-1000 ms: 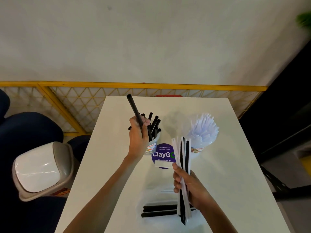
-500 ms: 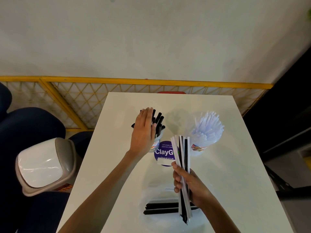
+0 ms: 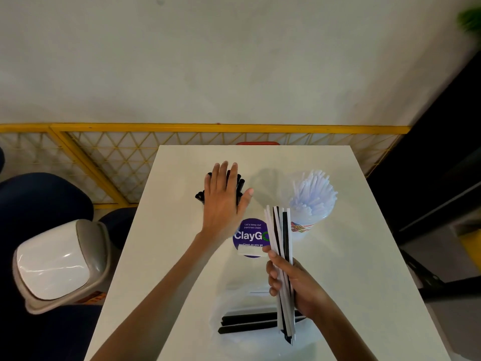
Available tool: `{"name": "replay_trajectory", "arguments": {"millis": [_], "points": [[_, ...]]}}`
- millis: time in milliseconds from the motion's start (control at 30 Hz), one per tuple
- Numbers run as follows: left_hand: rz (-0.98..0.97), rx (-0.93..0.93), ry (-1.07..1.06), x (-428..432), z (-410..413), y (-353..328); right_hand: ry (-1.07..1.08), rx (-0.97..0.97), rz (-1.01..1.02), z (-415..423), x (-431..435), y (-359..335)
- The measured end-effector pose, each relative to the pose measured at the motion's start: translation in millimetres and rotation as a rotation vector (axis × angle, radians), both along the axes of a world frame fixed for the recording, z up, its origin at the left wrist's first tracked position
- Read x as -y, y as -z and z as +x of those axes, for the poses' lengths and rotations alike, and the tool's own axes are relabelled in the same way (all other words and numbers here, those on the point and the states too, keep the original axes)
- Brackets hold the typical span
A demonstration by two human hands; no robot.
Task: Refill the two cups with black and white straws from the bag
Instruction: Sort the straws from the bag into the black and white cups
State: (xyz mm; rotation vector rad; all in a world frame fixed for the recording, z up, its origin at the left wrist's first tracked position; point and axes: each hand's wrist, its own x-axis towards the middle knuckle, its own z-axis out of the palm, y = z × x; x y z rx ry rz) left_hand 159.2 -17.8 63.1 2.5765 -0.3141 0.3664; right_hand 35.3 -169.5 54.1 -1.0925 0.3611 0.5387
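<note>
Head view: the left hand (image 3: 223, 201), pinching a black straw a second ago, now rests flat and empty on the upright black straws (image 3: 240, 183) (one more delivered); the right hand (image 3: 294, 285) clasps the mixed bundle (image 3: 279, 230) above the bag (image 3: 247, 321), near the white-straw cup (image 3: 312, 204).

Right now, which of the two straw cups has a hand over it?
The cup of black straws: the left hand is spread flat over it. The cup of white straws stands uncovered.
</note>
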Motion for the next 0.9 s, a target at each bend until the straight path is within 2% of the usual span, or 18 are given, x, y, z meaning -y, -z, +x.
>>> {"name": "replay_trajectory", "arguments": {"millis": [100,200,300,567,767,900], "points": [[-0.436,-0.198,0.015,26,-30,-10,0.025,-0.003,0.02,0,4,-1],[-0.64,-0.514,-0.001,47,-52,-5,0.028,-0.001,0.011,-2,8,-3],[-0.676,-0.636,-0.073,62,-65,7,0.014,0.02,-0.037,-5,11,-4],[-0.743,-0.618,-0.088,88,-75,7,0.069,0.014,-0.066,-10,25,-3],[-0.561,-0.537,-0.09,102,-80,5,0.096,0.014,-0.12,-14,34,-4],[-0.515,-0.625,-0.112,113,-79,8,0.1,0.018,-0.176,-17,38,-4]]}}
